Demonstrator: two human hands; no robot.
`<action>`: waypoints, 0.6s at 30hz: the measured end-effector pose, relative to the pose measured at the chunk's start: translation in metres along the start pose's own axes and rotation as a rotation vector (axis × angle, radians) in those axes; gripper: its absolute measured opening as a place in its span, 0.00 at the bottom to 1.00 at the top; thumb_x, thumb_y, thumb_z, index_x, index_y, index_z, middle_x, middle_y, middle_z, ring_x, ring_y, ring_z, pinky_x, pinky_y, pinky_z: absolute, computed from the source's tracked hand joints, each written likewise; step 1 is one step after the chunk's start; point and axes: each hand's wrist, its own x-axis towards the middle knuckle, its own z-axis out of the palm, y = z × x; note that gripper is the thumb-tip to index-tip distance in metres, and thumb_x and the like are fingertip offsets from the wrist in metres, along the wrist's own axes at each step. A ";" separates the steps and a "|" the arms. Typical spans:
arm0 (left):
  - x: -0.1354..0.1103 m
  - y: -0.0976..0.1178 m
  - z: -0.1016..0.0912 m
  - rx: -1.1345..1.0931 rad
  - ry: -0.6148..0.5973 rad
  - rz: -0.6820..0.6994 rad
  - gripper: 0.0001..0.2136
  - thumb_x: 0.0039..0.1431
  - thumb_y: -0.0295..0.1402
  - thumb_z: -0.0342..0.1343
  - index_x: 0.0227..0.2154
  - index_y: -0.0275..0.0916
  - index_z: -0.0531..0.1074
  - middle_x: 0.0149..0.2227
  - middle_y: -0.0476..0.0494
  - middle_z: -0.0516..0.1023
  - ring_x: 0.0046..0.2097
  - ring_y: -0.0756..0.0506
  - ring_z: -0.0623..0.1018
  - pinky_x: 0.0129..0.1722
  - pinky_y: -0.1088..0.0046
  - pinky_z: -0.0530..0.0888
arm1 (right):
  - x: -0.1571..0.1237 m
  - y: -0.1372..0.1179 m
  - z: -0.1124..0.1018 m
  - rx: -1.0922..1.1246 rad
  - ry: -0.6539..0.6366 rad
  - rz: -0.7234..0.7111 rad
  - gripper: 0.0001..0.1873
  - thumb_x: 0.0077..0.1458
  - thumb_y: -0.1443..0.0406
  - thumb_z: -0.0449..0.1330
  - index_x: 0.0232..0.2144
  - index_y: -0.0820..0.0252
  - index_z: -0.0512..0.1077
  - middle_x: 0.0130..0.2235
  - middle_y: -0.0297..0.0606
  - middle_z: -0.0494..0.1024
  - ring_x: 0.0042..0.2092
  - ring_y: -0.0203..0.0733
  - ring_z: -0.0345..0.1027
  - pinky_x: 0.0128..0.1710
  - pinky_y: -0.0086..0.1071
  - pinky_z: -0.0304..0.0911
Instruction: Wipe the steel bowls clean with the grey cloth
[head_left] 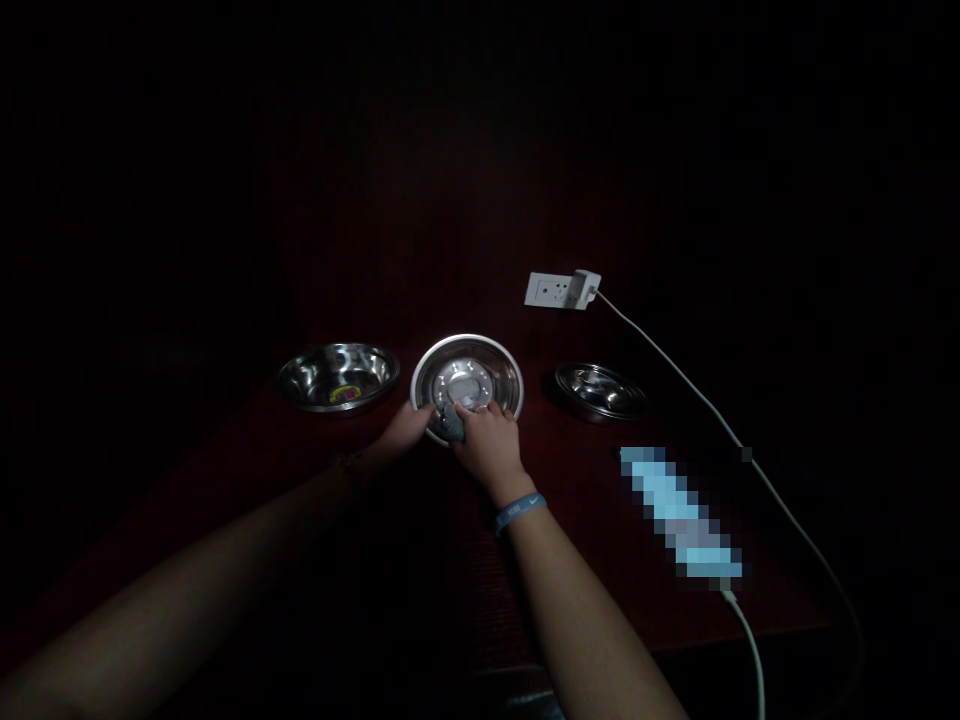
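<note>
A shiny metal bowl (480, 352) is tilted toward me at the middle of the dark red table. My left hand (405, 427) is closed on its near left rim, the thumb over the edge. Inside the lower part of the bowl, my right hand (491, 440) presses a grey cloth-like piece (453, 423) against the metal, fingers curled over it. Its exact kind is hard to make out in the dim light. A blue wristband (521, 511) circles my right wrist.
Left of the bowl stands another metal basin (341, 355) with a yellow label inside. To the right lie shallow metal dishes (600, 390). A blurred-out phone-like object (679, 515) is cabled on the right; a charger (585, 288) sits in the wall socket (546, 291).
</note>
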 end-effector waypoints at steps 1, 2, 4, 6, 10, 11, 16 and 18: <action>-0.001 0.001 0.000 0.005 0.002 -0.016 0.06 0.46 0.26 0.52 0.29 0.35 0.72 0.26 0.47 0.78 0.36 0.43 0.79 0.45 0.64 0.74 | 0.000 0.000 0.000 -0.001 0.002 -0.001 0.27 0.54 0.62 0.58 0.57 0.54 0.66 0.49 0.45 0.76 0.54 0.51 0.64 0.49 0.40 0.57; -0.001 0.002 0.001 0.011 0.002 -0.025 0.06 0.46 0.26 0.52 0.29 0.36 0.72 0.26 0.47 0.78 0.36 0.44 0.79 0.44 0.65 0.75 | 0.000 0.000 0.000 -0.003 0.004 -0.002 0.27 0.54 0.61 0.58 0.57 0.54 0.66 0.49 0.45 0.76 0.54 0.51 0.64 0.49 0.40 0.57; -0.003 0.004 0.001 0.021 0.001 -0.028 0.06 0.46 0.26 0.52 0.29 0.36 0.72 0.27 0.47 0.78 0.37 0.44 0.79 0.44 0.66 0.75 | 0.000 0.000 0.000 -0.005 0.007 -0.006 0.26 0.55 0.61 0.58 0.57 0.55 0.66 0.49 0.46 0.76 0.54 0.51 0.64 0.49 0.40 0.57; -0.003 0.005 0.001 0.023 0.005 -0.024 0.06 0.47 0.26 0.52 0.30 0.36 0.72 0.28 0.47 0.79 0.38 0.44 0.79 0.44 0.67 0.75 | 0.000 0.001 0.001 -0.007 0.010 -0.010 0.26 0.54 0.62 0.58 0.57 0.55 0.67 0.49 0.46 0.76 0.54 0.52 0.64 0.49 0.40 0.57; -0.003 0.005 0.001 0.033 0.011 -0.036 0.07 0.48 0.26 0.53 0.31 0.36 0.73 0.30 0.45 0.80 0.38 0.44 0.79 0.44 0.68 0.75 | 0.001 0.000 0.001 -0.006 0.017 -0.001 0.26 0.53 0.62 0.59 0.56 0.54 0.67 0.48 0.45 0.77 0.53 0.52 0.65 0.48 0.40 0.58; -0.003 0.005 0.001 0.043 0.010 -0.051 0.06 0.48 0.26 0.53 0.30 0.36 0.73 0.30 0.45 0.80 0.38 0.44 0.79 0.43 0.68 0.75 | 0.000 0.000 0.001 -0.005 0.017 0.003 0.26 0.53 0.62 0.59 0.56 0.53 0.67 0.48 0.44 0.77 0.53 0.52 0.65 0.48 0.40 0.59; -0.001 0.001 0.001 0.053 -0.003 -0.061 0.05 0.49 0.26 0.53 0.28 0.36 0.73 0.28 0.46 0.79 0.38 0.44 0.79 0.43 0.68 0.75 | 0.000 -0.001 0.002 -0.003 0.022 0.016 0.25 0.54 0.62 0.58 0.56 0.53 0.68 0.50 0.44 0.76 0.54 0.51 0.65 0.49 0.40 0.58; 0.000 0.000 0.001 0.038 -0.001 -0.033 0.05 0.48 0.26 0.53 0.29 0.36 0.73 0.28 0.46 0.79 0.38 0.43 0.79 0.44 0.67 0.75 | 0.000 -0.001 0.002 -0.005 0.023 0.020 0.26 0.54 0.62 0.58 0.56 0.53 0.68 0.50 0.44 0.76 0.53 0.51 0.65 0.50 0.40 0.58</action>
